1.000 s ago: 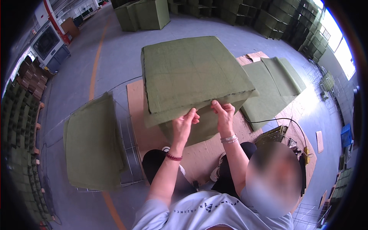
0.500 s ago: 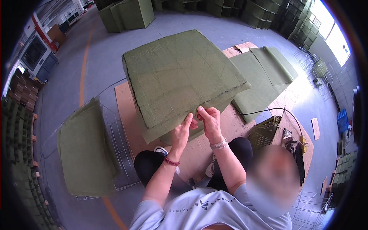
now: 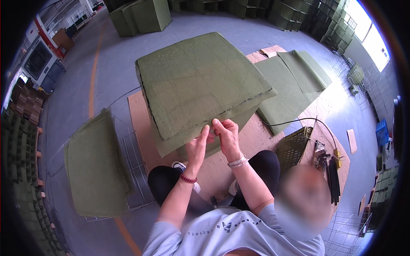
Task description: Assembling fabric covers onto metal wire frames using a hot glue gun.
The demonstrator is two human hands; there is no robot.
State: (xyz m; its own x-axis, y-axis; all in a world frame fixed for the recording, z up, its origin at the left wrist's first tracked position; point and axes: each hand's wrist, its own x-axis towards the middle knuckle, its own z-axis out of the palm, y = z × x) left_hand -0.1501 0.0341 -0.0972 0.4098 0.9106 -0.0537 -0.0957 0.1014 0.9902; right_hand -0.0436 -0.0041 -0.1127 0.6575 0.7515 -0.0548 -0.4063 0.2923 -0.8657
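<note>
A large box shape covered in olive-green fabric (image 3: pixel 200 81) stands in front of me, its top facing up. Dark, rough lines run along the top's left and near edges. At the near edge, my left hand (image 3: pixel 199 144) pinches the overhanging fabric flap between thumb and fingers. Close beside it on the right, my right hand (image 3: pixel 226 135) grips the same flap, thumb on top and fingers curled beneath. The fingertips under the flap are partly hidden.
Cardboard sheeting (image 3: pixel 139 128) lies under the box. Folded green fabric (image 3: pixel 290 85) is at the right, with a green plastic crate (image 3: pixel 292 147), a black cable (image 3: pixel 294 122) and tools nearer me. A stack of green sheets (image 3: pixel 96 170) rests on a wire rack (image 3: pixel 136 170) at the left.
Both hands have moved slightly left along the near edge, still pinching the flap. The box has barely shifted.
</note>
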